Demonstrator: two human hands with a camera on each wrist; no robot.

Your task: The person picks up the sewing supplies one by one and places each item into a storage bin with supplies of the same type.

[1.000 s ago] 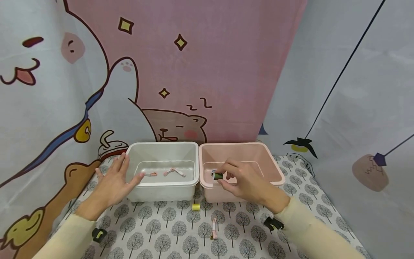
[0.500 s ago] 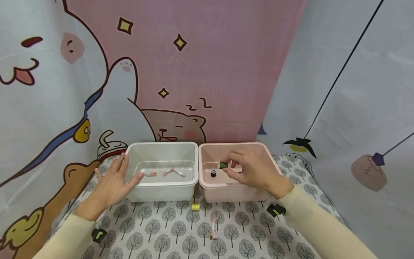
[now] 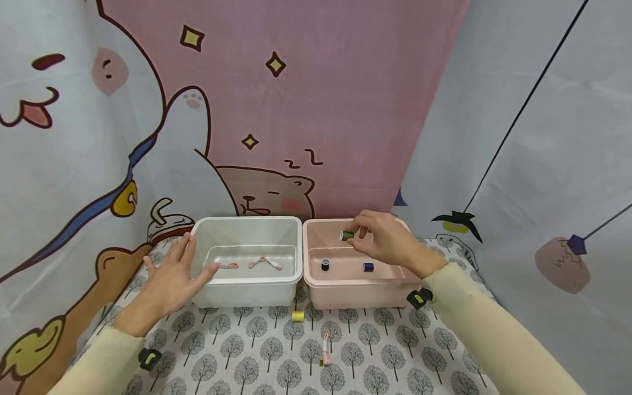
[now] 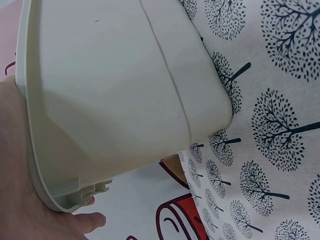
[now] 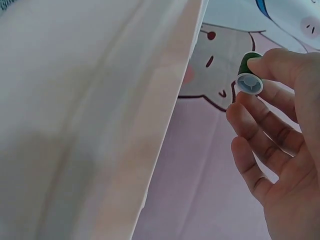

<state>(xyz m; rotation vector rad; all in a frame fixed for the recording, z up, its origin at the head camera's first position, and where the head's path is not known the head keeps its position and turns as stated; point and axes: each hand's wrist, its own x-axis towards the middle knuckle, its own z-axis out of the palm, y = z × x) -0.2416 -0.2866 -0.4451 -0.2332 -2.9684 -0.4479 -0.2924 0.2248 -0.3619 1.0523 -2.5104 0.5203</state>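
Pinching a green thread spool (image 3: 346, 236), I hold my right hand (image 3: 387, 240) above the pink tub (image 3: 355, 283) at one o'clock; the spool's small, so a pinch seems enough. Inside are a black spool (image 3: 325, 265) and a blue spool (image 3: 368, 267). My left hand (image 3: 173, 281), spread wide, touches the white tub (image 3: 257, 281) at ten o'clock, maybe to steady it.

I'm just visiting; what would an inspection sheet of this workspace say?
Surface: tree-print cloth.
Job's things: green spool over the pink bin; black spool and blue spool inside it; yellow spool on the cloth; pink strips in the white bin, another pink strip on the cloth.
Clutter: nothing seen beyond these.
Hands: left hand touches the white bin's rim; right hand pinches the green spool.
Cables: nothing certain; strips too small to identify.
Surroundings: cartoon-print backdrop.
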